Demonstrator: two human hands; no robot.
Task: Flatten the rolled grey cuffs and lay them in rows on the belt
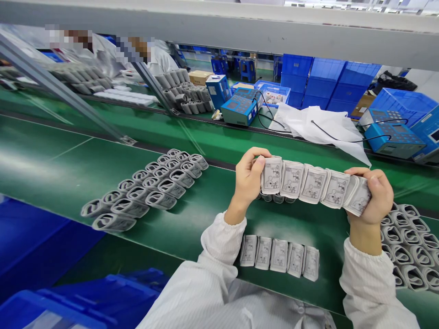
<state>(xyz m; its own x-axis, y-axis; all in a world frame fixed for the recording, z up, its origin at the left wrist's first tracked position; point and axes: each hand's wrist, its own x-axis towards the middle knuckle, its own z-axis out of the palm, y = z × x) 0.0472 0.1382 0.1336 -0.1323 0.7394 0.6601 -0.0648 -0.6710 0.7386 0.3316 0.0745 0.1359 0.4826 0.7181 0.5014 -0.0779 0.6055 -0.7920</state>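
Observation:
My left hand (249, 177) and my right hand (376, 195) grip opposite ends of a row of several rolled grey blood pressure cuffs (313, 183), lifted above the green work surface. Printed drawings of a person and a device face me; the cuff at the right end tilts away from the others. Below, a second row of rolled cuffs (279, 255) lies near my body, printed sides up. Behind the held row, more cuffs (277, 198) show only in part. The fingers of both hands curl behind the end cuffs, partly hidden, with thumbs in front.
Stacked rolled cuffs (151, 183) stand to the left, others (409, 246) to the right. Blue devices with cables (242, 106) and white sheets (315, 123) occupy the far shelf. A grey beam (219, 29) crosses overhead. Blue bins (68, 301) sit lower left. Co-workers' white sleeves appear beyond.

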